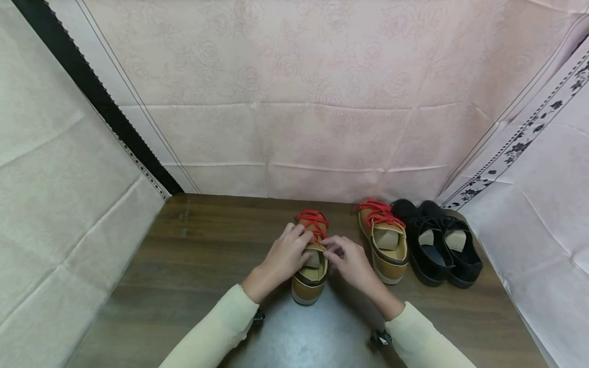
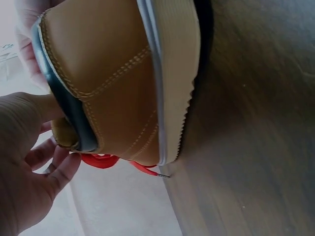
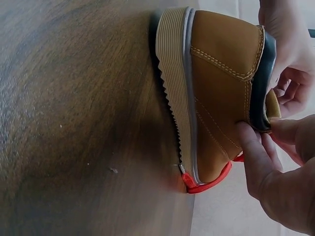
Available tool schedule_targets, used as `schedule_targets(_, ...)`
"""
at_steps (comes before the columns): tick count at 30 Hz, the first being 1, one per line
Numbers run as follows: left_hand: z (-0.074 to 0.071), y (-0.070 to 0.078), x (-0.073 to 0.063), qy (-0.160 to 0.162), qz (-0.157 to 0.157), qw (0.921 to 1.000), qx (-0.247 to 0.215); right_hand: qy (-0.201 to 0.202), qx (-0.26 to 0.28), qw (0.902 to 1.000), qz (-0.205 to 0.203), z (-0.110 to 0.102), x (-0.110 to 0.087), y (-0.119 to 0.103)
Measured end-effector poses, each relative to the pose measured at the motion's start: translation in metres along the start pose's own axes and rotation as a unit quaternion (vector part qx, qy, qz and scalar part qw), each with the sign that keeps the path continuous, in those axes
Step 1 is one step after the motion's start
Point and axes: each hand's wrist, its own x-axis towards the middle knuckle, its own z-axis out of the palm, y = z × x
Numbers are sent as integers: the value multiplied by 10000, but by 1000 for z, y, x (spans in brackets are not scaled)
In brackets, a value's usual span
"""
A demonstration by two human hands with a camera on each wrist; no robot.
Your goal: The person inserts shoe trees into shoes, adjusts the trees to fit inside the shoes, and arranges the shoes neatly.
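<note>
A tan lace-up shoe (image 1: 307, 295) with red laces (image 1: 313, 219) and a dark collar stands upright on the wooden tabletop, toe pointing away from me. My left hand (image 1: 284, 254) pinches the shoe's upper at the front left of the opening; its thumb reaches inside the collar in the left wrist view. From the other side, my right hand (image 1: 350, 263) pinches the right collar edge between thumb and fingers. Between the hands the yellowish tongue (image 3: 272, 104) sticks up. A pale insert (image 1: 313, 259) shows inside the shoe. A lace end (image 2: 147, 168) hangs near the toe.
To the right stands the matching tan shoe (image 1: 391, 268), also red-laced. Beside it, close together, are two black shoes (image 1: 425, 273) with pale inserts. Pale patterned cloth (image 1: 294, 138) hangs behind the wooden table (image 1: 198, 255) and at both sides.
</note>
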Motion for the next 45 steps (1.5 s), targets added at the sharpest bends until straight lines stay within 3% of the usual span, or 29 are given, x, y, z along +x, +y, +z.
schedule_targets(17, 12, -6, 4, 47, -26, 10000, 27, 62, -81, 9998, -150, 1, 0, 1)
schedule_targets(24, 12, -7, 2, 79, 13, 10000, 35, 45, -27, 9999, -116, 2, 0, 1)
schedule_targets(28, 8, -9, 0, 69, 69, 9997, -205, 59, -27, 9998, -207, 1, 0, 2)
schedule_targets(35, -3, -14, -6, -52, 138, 9968, -788, 323, -379, 9970, -591, 1, -5, 4)
schedule_targets(41, -13, -16, -12, -94, -43, 9932, -1158, 714, -671, 9868, -1291, 3, -16, 4)
schedule_targets(45, -17, -17, -16, -171, -230, 9897, -1403, 748, -635, 9815, -1646, 4, -22, 3)
